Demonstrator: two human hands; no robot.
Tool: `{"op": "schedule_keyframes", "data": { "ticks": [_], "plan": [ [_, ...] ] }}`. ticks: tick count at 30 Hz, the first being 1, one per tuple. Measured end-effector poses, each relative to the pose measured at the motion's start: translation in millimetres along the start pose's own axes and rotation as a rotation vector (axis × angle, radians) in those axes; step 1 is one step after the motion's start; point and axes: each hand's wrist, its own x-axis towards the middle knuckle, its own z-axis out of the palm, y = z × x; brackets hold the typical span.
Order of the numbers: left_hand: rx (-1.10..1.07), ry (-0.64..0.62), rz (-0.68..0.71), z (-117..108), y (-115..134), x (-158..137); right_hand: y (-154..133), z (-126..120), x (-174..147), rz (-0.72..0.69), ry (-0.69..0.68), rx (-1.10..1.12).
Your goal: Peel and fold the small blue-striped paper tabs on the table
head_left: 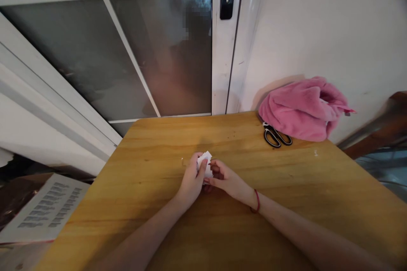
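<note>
- Room: wooden table point(159, 148) against a pale wall, glazed door point(127, 38) behind it; printed carton point(47, 209) low at left.
- Far right of the table: pink plush cloth point(302, 108), black-handled scissors point(272, 137) poking out, blades hidden from me.
- White paper point(207, 169), small, jagged-edged, maybe several layers; held up between both hands near mid-table.
- Left hand point(190, 175): pinching the paper, thumb flat on the near face, fingers behind.
- Right hand point(227, 180), red bracelet point(257, 201) at the wrist: fingers curled, thumb by the paper's lower edge. Can't tell from here if it pinches or just touches.
- Handling, my read: I'd let the left do the clamping, right only squaring edges, light fingertip pressure. Squeeze hard and it likely creases; go slack and layers could slide out.
</note>
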Motion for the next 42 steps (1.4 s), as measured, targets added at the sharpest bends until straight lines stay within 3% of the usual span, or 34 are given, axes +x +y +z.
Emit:
{"op": "schedule_keyframes", "data": {
  "ticks": [3, 7, 12, 18, 24, 32, 39, 42],
  "plan": [
    [-0.154, -0.093, 0.015, 2.0, -2.7, -1.1, 0.0, -3.5, 1.8, -0.006, 0.122, -0.083],
    [-0.266, -0.114, 0.021, 0.3, -7.9, 5.4, -4.3, -14.7, 5.0, 0.012, 0.291, -0.238],
    [-0.295, -0.133, -0.049, -0.7, -9.5, 9.9, -8.8, -18.4, 3.8, 0.023, 0.382, -0.335],
    [-0.236, -0.084, -0.159, -1.7, -9.7, 8.4, -5.9, -16.9, 0.2, 0.036, 0.310, -0.343],
    [-0.382, -0.137, -0.155, -2.3, -3.8, 7.3, -2.9, -19.3, 2.3, -0.060, 0.184, -0.289],
    [-0.476, -0.060, -0.287, -4.1, -8.4, 7.1, -7.9, -19.3, 0.1, 0.000, 0.309, -0.367],
    [-0.386, -0.140, -0.127, -6.1, -2.7, 9.5, -3.4, -23.4, 1.8, -0.037, 0.211, -0.333],
    [-0.311, -0.119, -0.110, -4.8, -1.0, 9.2, -3.6, -23.8, 2.8, -0.057, 0.161, -0.336]
  ]
}}
